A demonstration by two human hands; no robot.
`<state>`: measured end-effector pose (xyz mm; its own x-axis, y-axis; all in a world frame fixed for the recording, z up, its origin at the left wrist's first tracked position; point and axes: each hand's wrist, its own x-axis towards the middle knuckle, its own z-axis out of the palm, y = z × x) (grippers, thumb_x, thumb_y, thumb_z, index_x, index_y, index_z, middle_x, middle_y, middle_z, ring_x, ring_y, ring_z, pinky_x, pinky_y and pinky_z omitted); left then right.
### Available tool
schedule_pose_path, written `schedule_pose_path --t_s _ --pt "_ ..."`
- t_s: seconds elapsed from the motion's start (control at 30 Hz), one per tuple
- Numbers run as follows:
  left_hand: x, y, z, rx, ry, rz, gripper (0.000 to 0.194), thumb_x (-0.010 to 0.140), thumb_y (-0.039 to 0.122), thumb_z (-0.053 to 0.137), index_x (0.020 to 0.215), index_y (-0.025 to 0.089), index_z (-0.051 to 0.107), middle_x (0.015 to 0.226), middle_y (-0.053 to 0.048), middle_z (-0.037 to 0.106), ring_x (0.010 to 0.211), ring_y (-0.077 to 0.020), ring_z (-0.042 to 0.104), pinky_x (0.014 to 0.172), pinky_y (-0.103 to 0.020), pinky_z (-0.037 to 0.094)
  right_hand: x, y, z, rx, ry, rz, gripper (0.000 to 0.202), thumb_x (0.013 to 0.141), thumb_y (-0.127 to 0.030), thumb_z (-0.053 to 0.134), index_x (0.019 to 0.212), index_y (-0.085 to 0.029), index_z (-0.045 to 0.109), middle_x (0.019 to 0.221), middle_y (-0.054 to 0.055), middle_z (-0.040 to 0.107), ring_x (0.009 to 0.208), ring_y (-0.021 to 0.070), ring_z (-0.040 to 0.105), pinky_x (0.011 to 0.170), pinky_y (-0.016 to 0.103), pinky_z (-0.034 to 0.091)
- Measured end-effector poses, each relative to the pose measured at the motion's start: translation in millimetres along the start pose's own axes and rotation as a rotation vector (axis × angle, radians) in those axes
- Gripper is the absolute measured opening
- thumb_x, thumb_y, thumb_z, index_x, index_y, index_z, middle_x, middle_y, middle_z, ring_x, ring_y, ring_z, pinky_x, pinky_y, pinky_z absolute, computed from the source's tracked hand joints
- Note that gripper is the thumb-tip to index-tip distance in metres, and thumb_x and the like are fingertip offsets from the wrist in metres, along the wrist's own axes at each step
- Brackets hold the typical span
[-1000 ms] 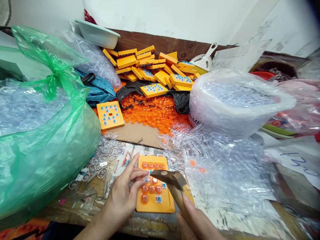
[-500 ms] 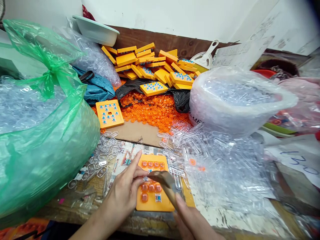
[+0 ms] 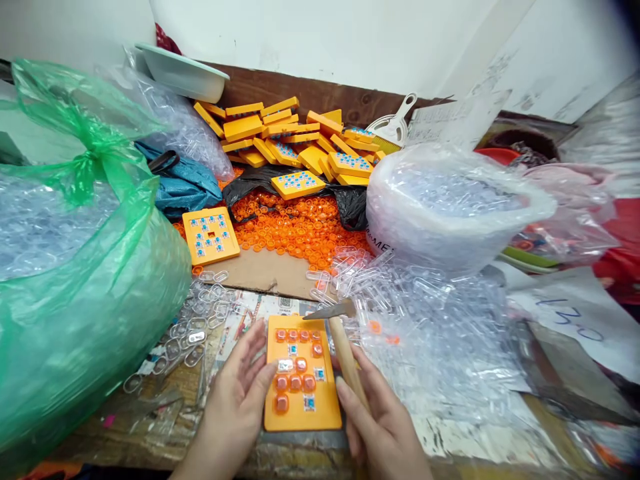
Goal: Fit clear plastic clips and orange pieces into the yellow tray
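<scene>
An orange plastic tray with several orange caps and small blue-white pieces lies on the table in front of me. My left hand rests flat against the tray's left edge, fingers spread, holding nothing. My right hand grips the wooden handle of a small hammer. The hammer's metal head sits over the tray's top right corner.
A big green bag of clear plastic pieces fills the left. A white bag of clear pieces stands on the right, with loose clear pieces spilled below it. Orange caps, a second tray and stacked orange trays lie behind.
The hammer has swung from over the tray's middle up to its top right corner. My left hand's fingers have come off the tray's face and now lie along its left edge.
</scene>
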<state>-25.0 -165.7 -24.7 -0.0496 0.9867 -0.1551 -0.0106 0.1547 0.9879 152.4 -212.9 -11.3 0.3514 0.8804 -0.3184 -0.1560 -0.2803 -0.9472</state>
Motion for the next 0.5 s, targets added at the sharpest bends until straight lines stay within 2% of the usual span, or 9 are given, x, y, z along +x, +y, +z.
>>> schedule_pose_path --t_s 0.07,0.17,0.23,0.3,0.33,0.4,0.43,0.5 --pt "3 4 2.8 -0.111 0.036 -0.100 0.063 0.077 0.042 0.068 0.130 0.015 0.049 0.138 -0.017 0.052 0.125 -0.0298 0.052 0.099 -0.039 0.050 3 2 10 0.057 -0.007 0.010 0.056 0.076 -0.045 0.070 0.127 -0.029 0.055 0.132 0.011 0.058 0.033 -0.0029 0.039 0.030 0.014 0.033" --pt "5 19 5.8 -0.247 0.028 -0.249 0.077 0.065 0.041 0.080 0.130 0.015 0.048 0.135 -0.018 0.055 0.121 -0.0305 0.056 0.098 -0.039 0.051 5 11 18 0.117 -0.009 0.042 0.063 0.075 -0.048 0.070 0.131 -0.029 0.049 0.122 0.012 0.064 0.033 -0.0019 0.040 0.030 0.013 0.028" --pt "3 30 6.5 -0.367 -0.051 -0.363 0.083 0.064 0.037 0.082 0.135 0.018 0.042 0.129 -0.017 0.060 0.111 -0.0314 0.063 0.090 -0.041 0.055 7 17 21 0.120 -0.054 0.071 0.067 0.077 -0.051 0.068 0.135 -0.028 0.043 0.096 0.007 0.071 0.032 -0.0002 0.041 0.030 0.011 0.027" --pt "-2 36 4.7 -0.460 -0.095 -0.445 0.091 0.064 0.035 0.083 0.140 0.023 0.034 0.124 -0.016 0.064 0.100 -0.0324 0.068 0.081 -0.042 0.059 10 18 24 -0.028 -0.155 0.025 0.066 0.085 -0.053 0.056 0.141 -0.023 0.037 0.062 -0.003 0.063 0.031 0.0039 0.042 0.031 0.012 0.030" --pt "-5 38 2.6 -0.485 -0.078 -0.462 0.096 0.062 0.033 0.085 0.140 0.024 0.031 0.122 -0.015 0.066 0.096 -0.0331 0.069 0.078 -0.043 0.060 13 17 25 -0.143 -0.208 -0.034 0.062 0.091 -0.051 0.048 0.142 -0.019 0.035 0.055 -0.005 0.057 0.033 0.0064 0.045 0.032 0.014 0.035" --pt "-11 40 -4.0 -0.505 -0.023 -0.481 0.100 0.059 0.028 0.087 0.141 0.024 0.029 0.119 -0.015 0.067 0.094 -0.0338 0.070 0.076 -0.042 0.060 20 8 29 -0.370 -0.289 -0.190 0.051 0.096 -0.042 0.039 0.139 -0.015 0.041 0.061 -0.001 0.060 0.046 0.0111 0.057 0.042 0.020 0.048" --pt "-13 41 -8.1 -0.511 0.001 -0.497 0.099 0.059 0.027 0.087 0.140 0.024 0.030 0.116 -0.015 0.069 0.093 -0.0343 0.070 0.075 -0.042 0.060 24 1 31 -0.461 -0.310 -0.272 0.043 0.096 -0.038 0.040 0.132 -0.017 0.050 0.074 0.003 0.065 0.057 0.0133 0.063 0.052 0.024 0.054" --pt "-16 45 -16.2 -0.523 0.031 -0.545 0.095 0.059 0.026 0.086 0.138 0.023 0.034 0.110 -0.014 0.072 0.089 -0.0355 0.071 0.072 -0.043 0.060 33 -15 34 -0.588 -0.315 -0.419 0.030 0.093 -0.030 0.045 0.114 -0.020 0.064 0.096 0.007 0.067 0.083 0.0179 0.067 0.072 0.030 0.056"
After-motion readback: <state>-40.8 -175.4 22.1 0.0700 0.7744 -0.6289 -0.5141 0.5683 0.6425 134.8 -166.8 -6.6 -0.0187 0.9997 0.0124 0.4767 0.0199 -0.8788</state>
